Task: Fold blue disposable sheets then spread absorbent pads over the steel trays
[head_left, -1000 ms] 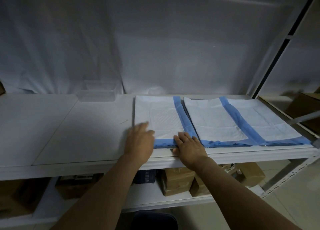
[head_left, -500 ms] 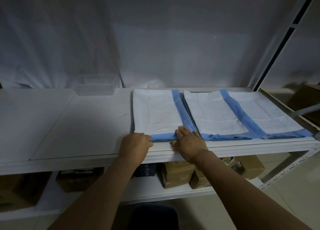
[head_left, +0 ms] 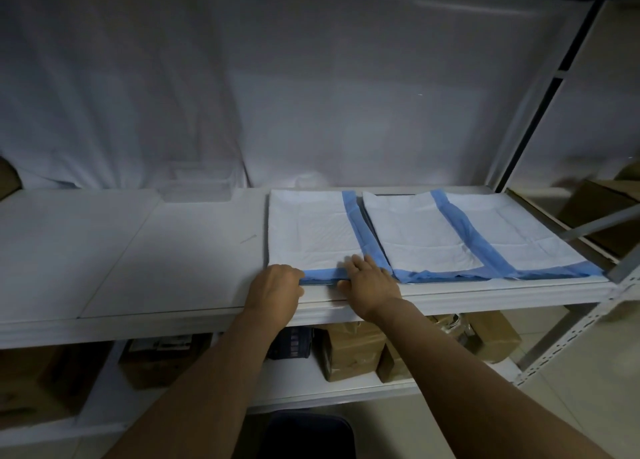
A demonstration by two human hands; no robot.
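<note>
Judging by its look, the left absorbent pad (head_left: 311,230) is a light, limp, quilted sheet with a thin blue plastic border; it would likely crease, drag or lift at a touch, so the blue near edge and corners look like the best places to take hold, with flat palms for smoothing. It lies on the white shelf (head_left: 156,250), over what seems to be a steel tray whose dark rim shows along its sides. The left hand (head_left: 275,287) curls its fingers over the pad's near-left corner, apparently gripping the blue hem, while the right hand (head_left: 369,278) lies flat with fingers spread, pressing the near edge down. Counted: 3 white padded panels between blue strips, though I cannot tell whether the right pad (head_left: 478,230) is 1 piece or 2; 2 hands; 1 clear plastic container (head_left: 195,190) at the back.
</note>
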